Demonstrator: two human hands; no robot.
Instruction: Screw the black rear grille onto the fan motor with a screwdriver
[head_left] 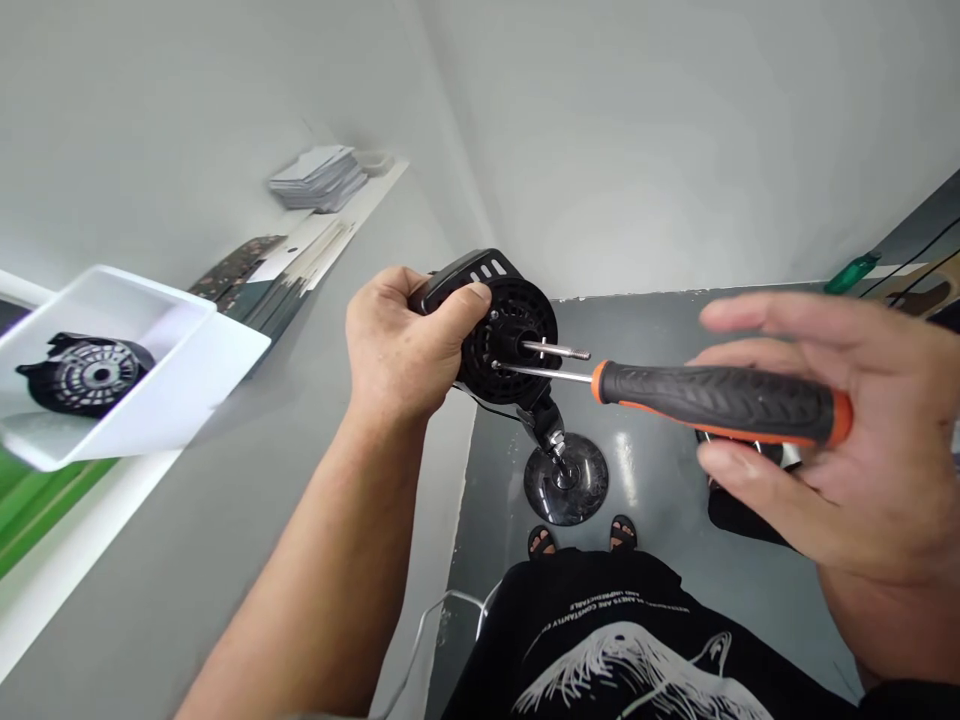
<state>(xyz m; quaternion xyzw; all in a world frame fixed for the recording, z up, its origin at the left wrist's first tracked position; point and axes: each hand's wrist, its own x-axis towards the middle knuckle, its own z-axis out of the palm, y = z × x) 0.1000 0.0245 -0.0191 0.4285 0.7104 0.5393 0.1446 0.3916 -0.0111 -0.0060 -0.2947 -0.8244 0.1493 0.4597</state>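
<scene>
My left hand is closed around the side of a black fan motor housing, its thumb on the slotted front. From the middle of that front a threaded metal shaft sticks out. Just below the shaft, the tip of a screwdriver with a black and orange handle meets a screw near the housing's rim. My right hand holds the handle loosely, the butt end near the palm, index finger and thumb spread apart. The housing sits on a black stand with a round base on the floor.
To the left, a white bin holds a black slotted cover. Stacked paper sheets lie on the grey worktop farther back. A green bottle is at the far right. Two sandalled feet are near the base.
</scene>
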